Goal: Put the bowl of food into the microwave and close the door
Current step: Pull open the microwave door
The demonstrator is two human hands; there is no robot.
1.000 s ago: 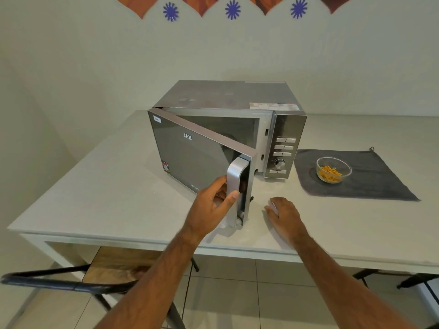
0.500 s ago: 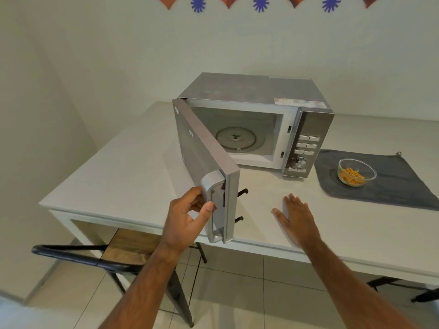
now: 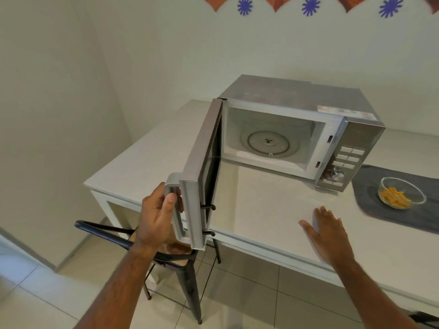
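Note:
A silver microwave (image 3: pixel 292 98) stands on the white table (image 3: pixel 261 210). Its door (image 3: pixel 202 157) is swung wide open toward me, showing a bare glass turntable (image 3: pixel 268 144) inside. My left hand (image 3: pixel 158 214) grips the door handle (image 3: pixel 172 186) at the door's free edge. My right hand (image 3: pixel 329 236) hovers flat over the table front, fingers spread, holding nothing. A clear glass bowl (image 3: pixel 402 192) with orange food sits on a grey cloth (image 3: pixel 370 186) to the right of the microwave, apart from both hands.
A black metal chair (image 3: pixel 152 248) with a wooden seat stands under the table's left front corner, below the open door. The control panel (image 3: pixel 344 162) with buttons and a dial is on the microwave's right side. Walls close in at left and behind.
The door swung from half open to fully open, pulled by my left hand. The view shifted left. My right hand lifted slightly and stayed near the table front.

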